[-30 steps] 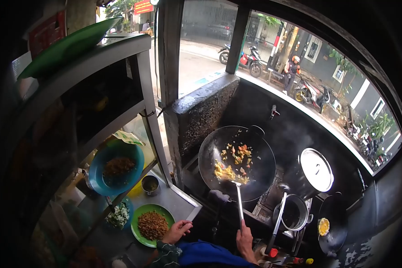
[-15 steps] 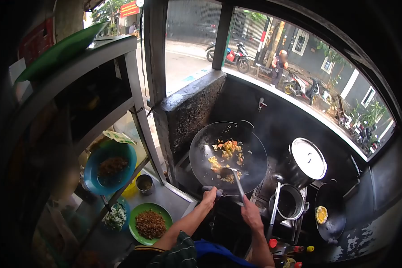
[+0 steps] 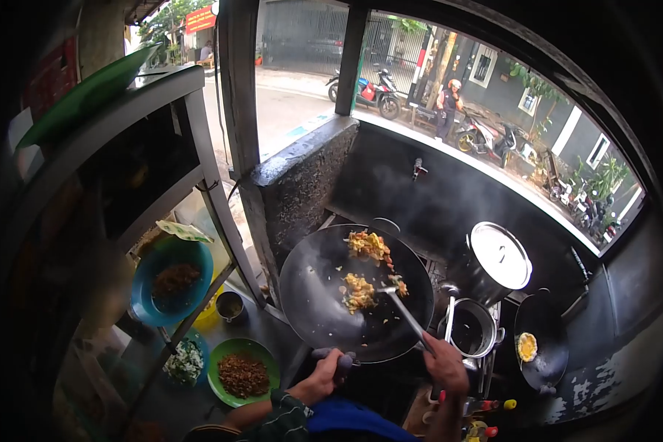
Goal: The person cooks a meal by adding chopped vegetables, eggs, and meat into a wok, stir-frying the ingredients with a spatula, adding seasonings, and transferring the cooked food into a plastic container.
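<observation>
My left hand point(image 3: 318, 384) is closed around the near handle of a large dark wok, with a grey cloth point(image 3: 330, 361) bunched between hand and metal. A long metal spatula point(image 3: 410, 317) is in my closed right hand point(image 3: 446, 366), its blade low in the wok point(image 3: 309, 295) beside a small bit of food. Two larger clumps of orange-yellow fried food, likely egg point(image 3: 359, 292), lie in the pan, one at the middle and one toward the far side. The wok tilts slightly and steam rises from it.
Right of the wok stand a lidded pot point(image 3: 499, 255), a smaller open pot point(image 3: 473, 328) and a second wok point(image 3: 544, 342) with a fried egg. To the left are a green plate of brown crumbly food point(image 3: 244, 372) and a blue bowl point(image 3: 171, 283). Sauce bottles point(image 3: 486, 405) stand near my right arm.
The wok has shifted left and nearer with my left hand. My right hand has moved right, and the food is gathered into tighter clumps. The view has turned slightly too.
</observation>
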A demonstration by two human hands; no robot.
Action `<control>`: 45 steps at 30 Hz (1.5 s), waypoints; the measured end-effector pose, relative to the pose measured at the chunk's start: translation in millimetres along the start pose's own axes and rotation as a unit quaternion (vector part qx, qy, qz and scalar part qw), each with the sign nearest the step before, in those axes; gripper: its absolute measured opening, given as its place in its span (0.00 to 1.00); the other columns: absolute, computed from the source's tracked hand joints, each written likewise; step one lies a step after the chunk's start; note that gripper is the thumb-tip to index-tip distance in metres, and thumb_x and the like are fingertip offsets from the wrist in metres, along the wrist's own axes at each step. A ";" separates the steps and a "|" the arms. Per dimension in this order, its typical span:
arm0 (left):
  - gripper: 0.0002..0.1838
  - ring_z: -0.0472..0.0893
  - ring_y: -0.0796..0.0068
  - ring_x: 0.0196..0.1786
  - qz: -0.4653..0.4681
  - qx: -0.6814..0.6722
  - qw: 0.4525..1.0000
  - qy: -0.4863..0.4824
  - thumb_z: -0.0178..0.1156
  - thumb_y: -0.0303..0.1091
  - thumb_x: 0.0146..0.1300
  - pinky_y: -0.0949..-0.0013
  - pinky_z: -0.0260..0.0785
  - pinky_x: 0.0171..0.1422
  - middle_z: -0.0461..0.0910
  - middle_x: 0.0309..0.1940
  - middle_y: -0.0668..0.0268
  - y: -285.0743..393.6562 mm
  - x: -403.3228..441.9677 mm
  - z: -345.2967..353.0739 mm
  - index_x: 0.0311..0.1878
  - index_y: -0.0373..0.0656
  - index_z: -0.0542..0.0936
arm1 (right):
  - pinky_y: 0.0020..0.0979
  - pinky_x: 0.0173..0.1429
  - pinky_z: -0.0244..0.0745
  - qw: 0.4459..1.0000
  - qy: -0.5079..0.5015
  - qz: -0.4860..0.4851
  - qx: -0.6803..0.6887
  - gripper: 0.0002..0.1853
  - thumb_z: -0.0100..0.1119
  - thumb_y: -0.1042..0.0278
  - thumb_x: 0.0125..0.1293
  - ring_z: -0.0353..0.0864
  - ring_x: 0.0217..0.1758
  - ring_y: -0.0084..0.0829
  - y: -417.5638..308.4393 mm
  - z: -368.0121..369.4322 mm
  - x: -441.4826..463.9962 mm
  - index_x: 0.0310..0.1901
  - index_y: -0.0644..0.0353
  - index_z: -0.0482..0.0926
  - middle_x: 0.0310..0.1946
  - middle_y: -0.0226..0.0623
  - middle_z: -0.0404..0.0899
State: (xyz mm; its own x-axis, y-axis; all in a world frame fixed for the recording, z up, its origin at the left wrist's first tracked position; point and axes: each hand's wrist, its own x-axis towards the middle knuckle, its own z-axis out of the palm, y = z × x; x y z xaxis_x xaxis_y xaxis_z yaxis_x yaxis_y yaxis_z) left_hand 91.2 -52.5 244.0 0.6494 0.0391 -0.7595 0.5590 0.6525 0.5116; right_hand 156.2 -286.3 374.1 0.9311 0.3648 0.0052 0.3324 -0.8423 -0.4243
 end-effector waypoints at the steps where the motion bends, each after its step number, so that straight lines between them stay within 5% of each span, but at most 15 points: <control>1: 0.16 0.71 0.76 0.19 0.001 0.010 1.000 -0.016 0.55 0.48 0.54 0.72 0.59 0.19 0.73 0.21 0.69 3.1 4.6 3.2 0.32 0.44 0.78 | 0.44 0.47 0.71 1.000 -0.019 0.004 -0.003 0.22 0.55 0.69 0.58 0.77 0.42 0.47 3.9 -8.3 -8.4 0.57 0.53 0.72 0.37 0.47 0.78; 3: 0.15 0.70 0.77 0.18 0.023 0.004 0.999 -0.022 0.55 0.48 0.53 0.72 0.57 0.19 0.72 0.19 0.69 13.5 28.6 19.0 0.30 0.44 0.77 | 0.44 0.46 0.71 0.999 -0.048 0.008 -0.011 0.22 0.55 0.69 0.58 0.78 0.42 0.47 12.9 1.7 -11.0 0.57 0.52 0.73 0.36 0.47 0.78; 5: 0.16 0.69 0.76 0.17 0.084 -0.022 0.996 0.005 0.55 0.47 0.51 0.71 0.57 0.20 0.71 0.18 0.68 19.3 68.2 36.8 0.27 0.41 0.75 | 0.45 0.45 0.72 0.997 0.033 -0.048 0.051 0.22 0.55 0.68 0.59 0.78 0.40 0.49 29.7 56.4 25.6 0.57 0.53 0.73 0.35 0.49 0.78; 7: 0.18 0.70 0.76 0.19 0.124 0.029 0.988 0.086 0.55 0.46 0.51 0.72 0.60 0.22 0.74 0.22 0.66 5.6 102.9 36.8 0.31 0.37 0.77 | 0.43 0.50 0.71 0.995 0.039 0.064 0.067 0.23 0.54 0.67 0.61 0.77 0.46 0.50 17.2 98.4 60.5 0.59 0.57 0.71 0.40 0.53 0.78; 9: 0.18 0.71 0.76 0.20 0.118 0.010 0.992 0.053 0.55 0.45 0.51 0.72 0.60 0.22 0.75 0.23 0.65 -21.3 85.5 25.0 0.33 0.37 0.77 | 0.44 0.49 0.70 0.987 0.133 -0.003 0.095 0.25 0.54 0.66 0.62 0.76 0.45 0.51 21.8 127.2 74.0 0.62 0.56 0.67 0.40 0.52 0.76; 13: 0.17 0.73 0.76 0.23 0.011 0.006 0.999 0.036 0.56 0.45 0.52 0.72 0.62 0.24 0.76 0.25 0.66 -25.6 29.2 3.9 0.33 0.39 0.78 | 0.43 0.48 0.71 0.974 0.145 0.051 0.165 0.25 0.51 0.72 0.63 0.75 0.47 0.50 -1.7 99.2 33.5 0.64 0.56 0.64 0.44 0.50 0.74; 16: 0.16 0.73 0.76 0.24 0.056 -0.032 0.998 0.006 0.56 0.45 0.51 0.71 0.61 0.23 0.76 0.25 0.67 -3.2 58.9 15.9 0.33 0.41 0.78 | 0.46 0.44 0.72 0.974 0.193 0.002 0.117 0.27 0.52 0.74 0.62 0.76 0.42 0.52 10.5 106.5 2.5 0.64 0.52 0.63 0.39 0.48 0.72; 21: 0.16 0.74 0.75 0.24 0.125 0.047 0.991 0.029 0.56 0.45 0.51 0.71 0.59 0.21 0.75 0.24 0.67 35.5 121.3 27.4 0.33 0.41 0.78 | 0.47 0.44 0.73 0.991 0.110 0.025 0.067 0.27 0.52 0.73 0.61 0.76 0.42 0.50 31.0 118.2 -41.1 0.64 0.51 0.63 0.37 0.46 0.72; 23: 0.20 0.75 0.76 0.24 0.128 0.125 0.983 0.047 0.59 0.53 0.53 0.72 0.61 0.22 0.76 0.23 0.67 43.7 155.5 17.4 0.34 0.43 0.79 | 0.47 0.44 0.72 0.998 0.016 0.033 0.041 0.27 0.52 0.71 0.62 0.76 0.43 0.49 35.3 109.5 -42.5 0.64 0.52 0.63 0.36 0.45 0.73; 29: 0.36 0.77 0.80 0.36 0.051 0.167 0.984 -0.041 0.56 0.71 0.52 0.72 0.69 0.37 0.78 0.39 0.69 40.1 88.0 8.8 0.47 0.45 0.77 | 0.47 0.48 0.70 0.995 0.084 0.036 0.048 0.28 0.53 0.68 0.61 0.76 0.43 0.53 46.0 172.9 104.3 0.65 0.51 0.63 0.36 0.51 0.75; 33: 0.25 0.75 0.83 0.44 0.043 0.230 0.960 -0.156 0.57 0.58 0.61 0.74 0.68 0.45 0.77 0.45 0.73 9.0 37.9 -34.8 0.52 0.49 0.75 | 0.48 0.47 0.70 0.993 0.068 -0.038 0.086 0.28 0.53 0.67 0.61 0.76 0.43 0.53 26.1 155.9 123.6 0.64 0.52 0.64 0.36 0.52 0.76; 37: 0.22 0.75 0.82 0.46 0.011 0.233 0.962 -0.140 0.55 0.52 0.65 0.74 0.67 0.50 0.76 0.47 0.73 -8.7 1.9 -73.2 0.53 0.48 0.75 | 0.50 0.46 0.70 0.998 0.018 0.004 0.055 0.25 0.52 0.67 0.60 0.78 0.42 0.53 20.3 107.3 105.4 0.62 0.56 0.67 0.35 0.54 0.78; 42: 0.23 0.77 0.81 0.42 0.024 0.231 0.967 -0.105 0.56 0.53 0.64 0.77 0.68 0.42 0.77 0.46 0.71 -46.0 24.6 -119.7 0.54 0.47 0.75 | 0.47 0.50 0.70 0.990 0.082 0.052 0.105 0.26 0.52 0.68 0.60 0.76 0.47 0.56 24.9 143.5 150.9 0.63 0.57 0.66 0.42 0.58 0.77; 45: 0.22 0.78 0.81 0.39 0.120 0.153 0.980 -0.050 0.57 0.50 0.64 0.77 0.69 0.39 0.78 0.44 0.69 -36.1 23.5 -126.0 0.52 0.44 0.75 | 0.42 0.54 0.69 0.990 0.053 0.020 0.132 0.26 0.52 0.68 0.62 0.75 0.51 0.53 16.0 137.9 132.8 0.64 0.58 0.65 0.47 0.57 0.76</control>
State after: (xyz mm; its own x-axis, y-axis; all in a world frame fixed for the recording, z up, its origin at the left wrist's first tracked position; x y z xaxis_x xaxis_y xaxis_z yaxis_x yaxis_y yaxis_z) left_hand 21.2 20.2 157.1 0.8201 0.0794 -0.5667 0.5022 0.3750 0.7792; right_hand 264.4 -196.7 243.1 0.9579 0.2780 0.0716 0.2565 -0.7171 -0.6480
